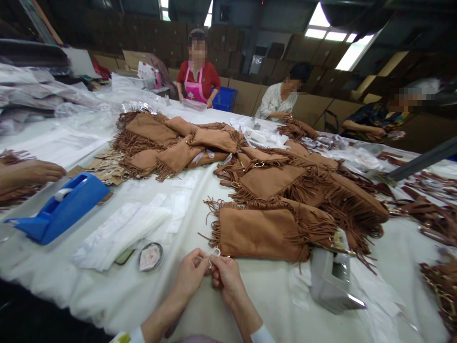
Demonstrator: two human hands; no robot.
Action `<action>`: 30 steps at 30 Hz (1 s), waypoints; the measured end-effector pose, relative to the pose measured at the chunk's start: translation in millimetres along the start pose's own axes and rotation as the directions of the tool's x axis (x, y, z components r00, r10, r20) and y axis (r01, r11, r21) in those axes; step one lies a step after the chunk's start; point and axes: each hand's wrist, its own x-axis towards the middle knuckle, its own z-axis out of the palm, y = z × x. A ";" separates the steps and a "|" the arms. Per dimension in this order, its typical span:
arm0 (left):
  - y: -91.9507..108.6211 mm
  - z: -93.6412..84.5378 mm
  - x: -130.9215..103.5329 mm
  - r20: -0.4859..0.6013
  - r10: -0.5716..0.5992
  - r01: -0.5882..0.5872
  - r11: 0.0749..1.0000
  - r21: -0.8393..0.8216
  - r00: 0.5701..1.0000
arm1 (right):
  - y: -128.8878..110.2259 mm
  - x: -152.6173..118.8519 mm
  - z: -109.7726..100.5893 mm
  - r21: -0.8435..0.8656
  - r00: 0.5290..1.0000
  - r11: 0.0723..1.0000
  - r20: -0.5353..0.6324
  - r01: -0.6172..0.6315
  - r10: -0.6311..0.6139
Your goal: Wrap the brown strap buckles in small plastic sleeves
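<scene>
**Your two hands pinch a small pale loop beside a brown fringed bag**

Your left hand (191,274) and right hand (228,275) meet just in front of you over a white-covered table (264,302). Thumbs and fingertips of both pinch a small, pale, shiny loop (215,252), held at the lower left corner of a brown fringed bag (259,232). Whether the loop is fastened to that bag, you cannot tell from here. The bag lies flat, its flap side or back unclear, its contents hidden.

Behind it spreads a heap of similar bags (273,182). To your left, a small round dish (151,257) with a dark rim holds a whitish piece. Near it lie flat translucent sleeves (123,228) and a blue tape dispenser (59,209) with a pale roll or core in its well. A grey tape dispenser (330,281) stands at your right, touching or nearly touching the bags.

Across the table, a person in a pink apron (195,90) handles clear plastic; beside them is a blue crate (228,99), its inside hidden. Cardboard boxes (143,45) are stacked behind.
</scene>
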 end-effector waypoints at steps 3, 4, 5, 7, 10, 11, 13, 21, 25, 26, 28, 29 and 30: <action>0.8 2.5 -3.3 -0.034 0.065 -0.062 0.994 0.091 0.997 | 0.7 0.7 -0.1 -0.003 1.000 1.000 -0.016 0.007 -0.007; 1.5 3.4 -5.3 -0.042 0.083 -0.077 0.988 0.135 0.996 | 1.0 0.9 -0.3 -0.002 1.000 1.000 -0.020 0.010 -0.010; 2.3 4.1 -7.6 -0.048 0.104 -0.094 0.978 0.186 0.993 | 1.5 1.0 -0.6 -0.001 1.000 1.000 -0.022 0.013 -0.013; 3.7 4.9 -13.1 -0.040 0.160 -0.140 0.943 0.302 0.986 | 2.8 0.9 -1.4 0.006 1.000 1.000 -0.023 0.020 -0.020; 5.5 4.6 -20.1 0.053 0.238 -0.231 0.823 0.518 0.970 | 4.4 0.1 -2.4 0.020 0.999 0.999 -0.025 0.027 -0.026; 6.2 4.3 -21.5 0.096 0.243 -0.251 0.761 0.598 0.965 | 4.4 -0.3 -2.7 0.030 0.999 0.999 -0.029 0.029 -0.028; 7.9 4.0 -22.7 0.169 0.203 -0.260 0.629 0.733 0.965 | 3.7 -1.2 -3.0 0.047 0.999 0.999 -0.036 0.025 -0.024; 2.4 -5.6 -34.5 0.284 0.199 -0.328 0.778 0.537 0.938 | 1.6 -0.5 -6.5 -0.062 1.000 0.998 -0.025 0.015 -0.017; -4.2 -18.5 -42.5 0.236 0.008 -0.059 0.976 0.208 0.972 | 2.5 1.3 -5.3 -0.029 0.999 0.999 -0.039 0.024 -0.026; -4.4 -19.1 -41.4 0.248 -0.065 0.026 0.987 0.159 0.967 | 2.2 1.3 -5.0 -0.024 0.999 0.999 -0.039 0.027 -0.028; -3.2 -15.4 -35.3 0.277 -0.156 0.144 0.987 0.066 0.948 | 1.0 0.5 -4.9 -0.023 0.999 0.999 -0.034 0.029 -0.030; -2.1 -11.8 -30.9 0.282 -0.173 0.173 0.985 0.025 0.944 | 0.2 -0.3 -5.3 -0.026 0.999 0.999 -0.028 0.030 -0.030; -0.9 -7.6 -26.3 0.282 -0.178 0.187 0.982 -0.006 0.943 | -0.4 -1.0 -6.0 -0.030 0.999 0.999 -0.021 0.031 -0.031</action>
